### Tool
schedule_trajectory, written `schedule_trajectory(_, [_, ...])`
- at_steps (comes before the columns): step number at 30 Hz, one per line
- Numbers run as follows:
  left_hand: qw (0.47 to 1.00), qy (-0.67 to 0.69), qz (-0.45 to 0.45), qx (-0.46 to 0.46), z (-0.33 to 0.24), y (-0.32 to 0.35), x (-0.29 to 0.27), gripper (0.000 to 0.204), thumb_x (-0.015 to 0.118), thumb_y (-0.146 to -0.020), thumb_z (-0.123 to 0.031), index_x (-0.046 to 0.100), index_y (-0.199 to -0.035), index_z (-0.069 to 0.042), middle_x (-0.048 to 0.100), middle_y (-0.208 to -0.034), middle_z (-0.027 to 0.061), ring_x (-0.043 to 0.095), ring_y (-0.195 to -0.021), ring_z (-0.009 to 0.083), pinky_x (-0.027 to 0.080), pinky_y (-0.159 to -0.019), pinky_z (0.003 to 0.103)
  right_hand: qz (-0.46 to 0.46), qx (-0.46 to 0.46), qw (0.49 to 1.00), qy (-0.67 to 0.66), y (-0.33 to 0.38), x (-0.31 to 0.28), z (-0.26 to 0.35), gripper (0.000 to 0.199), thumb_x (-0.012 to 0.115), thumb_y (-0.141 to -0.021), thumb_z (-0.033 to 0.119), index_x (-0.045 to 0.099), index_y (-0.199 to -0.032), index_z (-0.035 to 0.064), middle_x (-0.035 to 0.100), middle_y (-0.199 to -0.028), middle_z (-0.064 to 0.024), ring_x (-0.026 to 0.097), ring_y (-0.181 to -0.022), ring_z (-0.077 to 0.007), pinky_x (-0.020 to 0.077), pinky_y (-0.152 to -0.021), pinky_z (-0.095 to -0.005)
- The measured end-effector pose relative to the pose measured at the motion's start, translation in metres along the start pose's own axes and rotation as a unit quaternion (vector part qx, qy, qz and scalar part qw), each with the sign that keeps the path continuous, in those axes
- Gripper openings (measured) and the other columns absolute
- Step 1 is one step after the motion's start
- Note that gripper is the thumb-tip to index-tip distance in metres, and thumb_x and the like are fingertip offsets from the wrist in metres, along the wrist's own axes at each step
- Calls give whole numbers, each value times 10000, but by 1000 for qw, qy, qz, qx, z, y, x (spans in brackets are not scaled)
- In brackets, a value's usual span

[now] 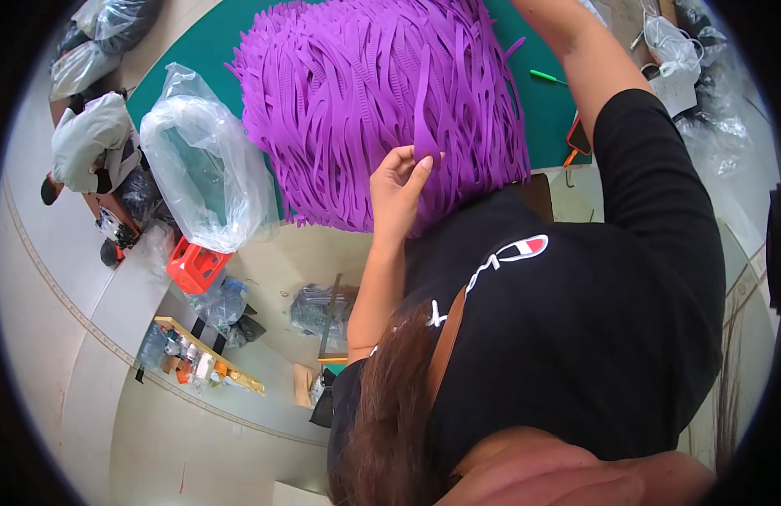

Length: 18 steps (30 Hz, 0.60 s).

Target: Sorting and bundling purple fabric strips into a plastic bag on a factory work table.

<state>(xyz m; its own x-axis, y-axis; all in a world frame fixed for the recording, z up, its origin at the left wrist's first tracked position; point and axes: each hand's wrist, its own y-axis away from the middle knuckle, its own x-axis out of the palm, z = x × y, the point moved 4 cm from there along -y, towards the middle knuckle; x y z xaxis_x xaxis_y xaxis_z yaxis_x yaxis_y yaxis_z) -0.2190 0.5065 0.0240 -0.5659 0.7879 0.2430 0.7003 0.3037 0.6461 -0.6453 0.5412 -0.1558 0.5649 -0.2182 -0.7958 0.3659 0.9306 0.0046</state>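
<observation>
The left hand point(396, 192) is pinched between thumb and fingers on the lower end of a flat, flexible purple strip point(422, 110), which stands up from the grip, narrowing toward its top. Behind it, a large heap of matching purple rubbery strips point(323, 118) lies on a round-edged green tabletop point(188, 42). The right arm point(597, 80) stretches past the upper edge, so I cannot tell how open the right hand is or what it holds. Near that arm lies a slim bright-green pen point(548, 78); left of the heap, an open clear plastic bag point(164, 139) sits above a red plastic piece with cut-out openings point(194, 266)
</observation>
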Motion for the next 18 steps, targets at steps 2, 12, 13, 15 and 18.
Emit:
schedule_trajectory(2, [1000, 3, 6, -10, 2, -3, 3, 179, 627, -861, -26, 600, -1017, 58, 659, -983, 86, 618, -931, 128, 460, -865, 246, 299, -187, 702, 618, 10, 6, 20, 264, 541, -830, 268, 611, -1049, 138, 563, -1194, -123, 517, -1114, -277, 493, -826, -331])
schedule_trajectory(12, [999, -21, 0, -29, -1, 4, 6, 201, 625, -873, -29, 621, -1047, 73, 672, -998, 117, 621, -930, 128, 462, -855, 231, -19, 201, 963, 179, 37, -12, 14, 296, 585, -813, 277, 539, -1026, 75, 559, -1030, -234, 611, -883, -379, 509, -751, -454])
schedule_trajectory(13, [999, -25, 1, -30, -1, 5, 7, 201, 625, -873, -29, 621, -1047, 73, 672, -998, 117, 621, -930, 128, 462, -855, 231, 6, 207, 978, 28, 39, -19, 8, 277, 580, -817, 274, 550, -1007, 75, 567, -1022, -233, 614, -872, -383, 509, -745, -456])
schedule_trajectory(15, [1000, -29, -9, 0, -2, 8, 10, 197, 618, -882, -40, 621, -1042, 75, 675, -988, 111, 626, -904, 129, 464, -841, 227, 27, 208, 970, -126, 39, -9, 6, 259, 576, -820, 271, 561, -989, 74, 575, -1015, -233, 616, -862, -387, 509, -739, -459])
schedule_trajectory(18, [1000, -19, 9, -2, -6, 6, 24, 189, 614, -887, -47, 627, -1030, 75, 678, -979, 107, 631, -869, 123, 466, -827, 222, -101, 255, 945, 176, 53, -4, -14, 214, 567, -830, 249, 575, -952, 74, 613, -893, -208, 629, -811, -377, 514, -708, -458])
